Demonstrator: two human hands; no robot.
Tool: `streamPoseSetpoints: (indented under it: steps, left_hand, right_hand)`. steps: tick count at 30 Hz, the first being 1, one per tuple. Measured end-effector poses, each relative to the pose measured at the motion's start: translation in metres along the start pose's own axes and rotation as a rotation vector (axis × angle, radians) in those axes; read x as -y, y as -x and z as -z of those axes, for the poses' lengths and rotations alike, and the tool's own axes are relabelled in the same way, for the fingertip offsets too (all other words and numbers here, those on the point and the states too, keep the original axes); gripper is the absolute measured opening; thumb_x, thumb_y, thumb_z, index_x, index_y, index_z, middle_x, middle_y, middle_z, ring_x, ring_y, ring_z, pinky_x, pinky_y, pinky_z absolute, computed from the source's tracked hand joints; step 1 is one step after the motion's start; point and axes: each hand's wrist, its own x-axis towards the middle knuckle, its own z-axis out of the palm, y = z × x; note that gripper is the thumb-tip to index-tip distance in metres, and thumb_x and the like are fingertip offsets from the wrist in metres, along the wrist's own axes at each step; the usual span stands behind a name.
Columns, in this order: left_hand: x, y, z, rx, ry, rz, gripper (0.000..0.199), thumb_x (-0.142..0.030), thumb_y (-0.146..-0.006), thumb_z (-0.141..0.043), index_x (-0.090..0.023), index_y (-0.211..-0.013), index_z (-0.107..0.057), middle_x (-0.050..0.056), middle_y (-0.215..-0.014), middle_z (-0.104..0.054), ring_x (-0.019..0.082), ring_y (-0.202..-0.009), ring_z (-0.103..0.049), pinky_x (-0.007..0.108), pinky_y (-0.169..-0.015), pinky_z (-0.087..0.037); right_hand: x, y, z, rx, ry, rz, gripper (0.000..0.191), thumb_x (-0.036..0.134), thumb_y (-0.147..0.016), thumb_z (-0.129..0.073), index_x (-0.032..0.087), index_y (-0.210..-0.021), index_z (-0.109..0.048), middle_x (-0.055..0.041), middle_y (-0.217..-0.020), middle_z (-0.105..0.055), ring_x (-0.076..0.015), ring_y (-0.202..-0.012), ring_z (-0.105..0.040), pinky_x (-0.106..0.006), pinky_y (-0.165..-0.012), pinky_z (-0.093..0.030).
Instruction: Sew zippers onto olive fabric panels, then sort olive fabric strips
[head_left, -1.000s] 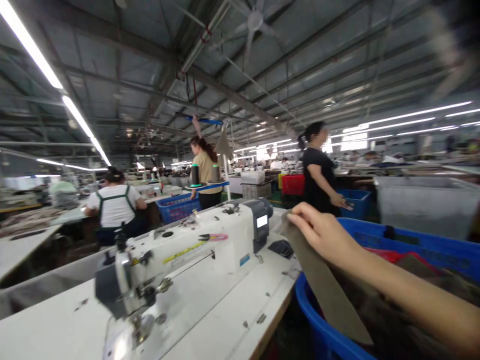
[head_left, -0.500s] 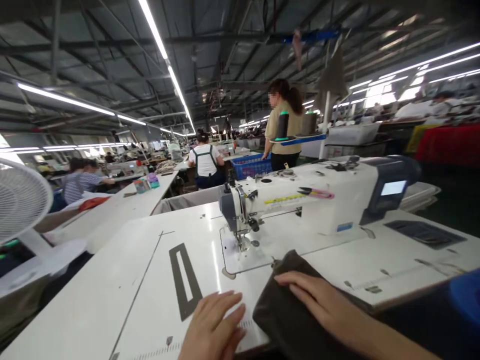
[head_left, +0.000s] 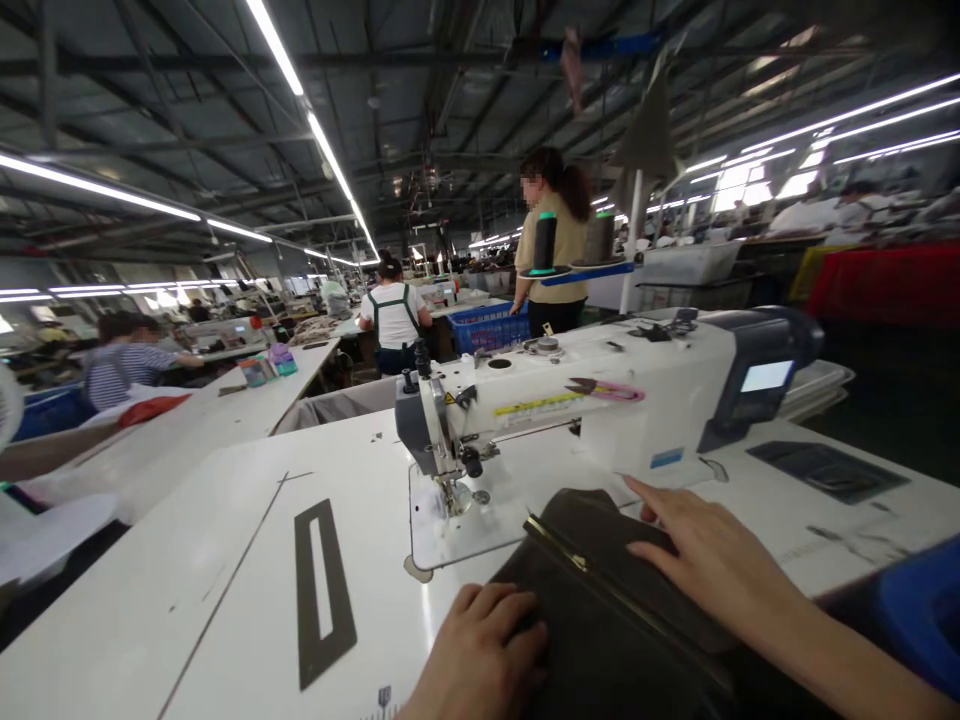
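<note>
A dark brown fabric piece (head_left: 600,620) with a gold-coloured zipper (head_left: 581,565) lies at the table's front edge, right of centre. My left hand (head_left: 487,645) rests on its left edge, fingers curled against the cloth. Over its right side is my right hand (head_left: 705,545), thumb and fingers apart, the thumb near the cloth. Behind the fabric stands a white sewing machine (head_left: 630,390), its needle area (head_left: 456,495) left of the cloth's far end. Pink-handled snips (head_left: 607,388) lie on the machine arm. A grey slotted template (head_left: 304,590) lies flat to the left.
Thread cones (head_left: 545,242) stand on a blue holder behind the machine. One person (head_left: 559,240) stands beyond it; another (head_left: 397,315) sits with their back turned. A striped-shirt person (head_left: 124,365) sits at the left. Part of a white fan (head_left: 9,400) shows at the left edge.
The fabric now shows its zipper and lies spread out. My left hand has moved right onto the cloth; my right hand has shifted right and its fingers have spread. The view has turned slightly.
</note>
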Motion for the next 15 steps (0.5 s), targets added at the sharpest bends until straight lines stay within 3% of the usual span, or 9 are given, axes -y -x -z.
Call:
streamPoseSetpoints:
  steps: [2,5,7,8,10,12,14,15]
  left_hand:
    - [0.004,0.003,0.000,0.016,-0.004,-0.003,0.025,-0.034,-0.085,-0.059,-0.024,-0.108,-0.058,0.002,-0.119,-0.061,0.024,-0.107,-0.056,0.037,-0.086,-0.046]
    - [0.010,0.003,-0.005,-0.002,0.016,0.045,0.027,-0.035,-0.078,-0.067,-0.026,-0.103,-0.061,0.002,-0.114,-0.062,0.024,-0.101,-0.057,0.036,-0.081,-0.047]
    - [0.011,0.000,-0.005,0.009,0.038,0.088,0.030,-0.032,-0.074,-0.071,-0.026,-0.102,-0.062,0.003,-0.112,-0.063,0.025,-0.097,-0.058,0.037,-0.078,-0.048]
    - [0.010,-0.002,-0.004,0.030,0.054,0.108,0.030,-0.030,-0.073,-0.071,-0.026,-0.102,-0.062,0.003,-0.112,-0.063,0.026,-0.097,-0.058,0.037,-0.077,-0.049]
    - [0.008,-0.005,0.003,0.063,0.112,0.138,0.030,-0.026,-0.075,-0.068,-0.027,-0.104,-0.063,0.004,-0.113,-0.062,0.027,-0.100,-0.057,0.039,-0.079,-0.049]
    - [0.008,-0.003,0.012,0.032,0.215,0.194,0.024,-0.022,-0.082,-0.058,-0.026,-0.105,-0.063,0.005,-0.115,-0.061,0.026,-0.102,-0.057,0.037,-0.084,-0.049]
    - [0.012,0.004,0.020,-0.099,0.327,0.291,0.023,-0.020,-0.089,-0.044,-0.023,-0.101,-0.062,0.008,-0.111,-0.061,0.022,-0.101,-0.058,0.034,-0.086,-0.049]
    - [0.016,0.009,0.024,-0.180,0.363,0.355,0.025,-0.020,-0.091,-0.039,-0.022,-0.099,-0.062,0.008,-0.106,-0.062,0.020,-0.098,-0.059,0.032,-0.085,-0.050]
  right_hand:
    - [-0.001,-0.005,0.004,-0.084,0.100,0.002,0.054,0.032,-0.076,-0.060,0.009,-0.125,-0.050,-0.0169,-0.111,-0.061,-0.0352,-0.103,-0.055,-0.047,-0.085,-0.044]
    - [-0.005,-0.012,0.000,0.067,0.017,-0.076,0.043,0.048,-0.077,-0.059,0.011,-0.098,-0.062,-0.0160,-0.096,-0.066,-0.0333,-0.091,-0.060,-0.042,-0.076,-0.047]
    - [-0.001,-0.012,-0.004,0.166,-0.088,-0.046,0.025,0.041,-0.079,-0.057,0.016,-0.082,-0.061,-0.0096,-0.081,-0.067,-0.0271,-0.078,-0.063,-0.036,-0.067,-0.048]
    - [0.005,-0.009,-0.004,0.133,-0.118,0.003,0.017,0.035,-0.081,-0.055,0.018,-0.079,-0.059,-0.0070,-0.077,-0.066,-0.0245,-0.074,-0.063,-0.034,-0.065,-0.047]
    - [0.024,0.001,0.001,-0.089,-0.120,0.174,0.009,0.022,-0.082,-0.050,0.020,-0.080,-0.058,-0.0045,-0.077,-0.065,-0.0222,-0.072,-0.062,-0.033,-0.065,-0.045]
    - [0.047,0.019,0.010,-0.308,-0.099,0.437,0.013,0.016,-0.082,-0.045,0.022,-0.080,-0.057,-0.0035,-0.079,-0.064,-0.0214,-0.071,-0.060,-0.032,-0.064,-0.044]
    - [0.065,0.038,0.017,-0.239,-0.175,0.736,0.015,0.013,-0.083,-0.044,0.024,-0.078,-0.055,0.0005,-0.074,-0.063,-0.0164,-0.065,-0.059,-0.027,-0.059,-0.043]
    - [0.069,0.045,0.018,-0.221,-0.270,0.796,0.019,0.014,-0.085,-0.043,0.024,-0.073,-0.053,0.0025,-0.068,-0.061,-0.0136,-0.060,-0.057,-0.025,-0.057,-0.042]
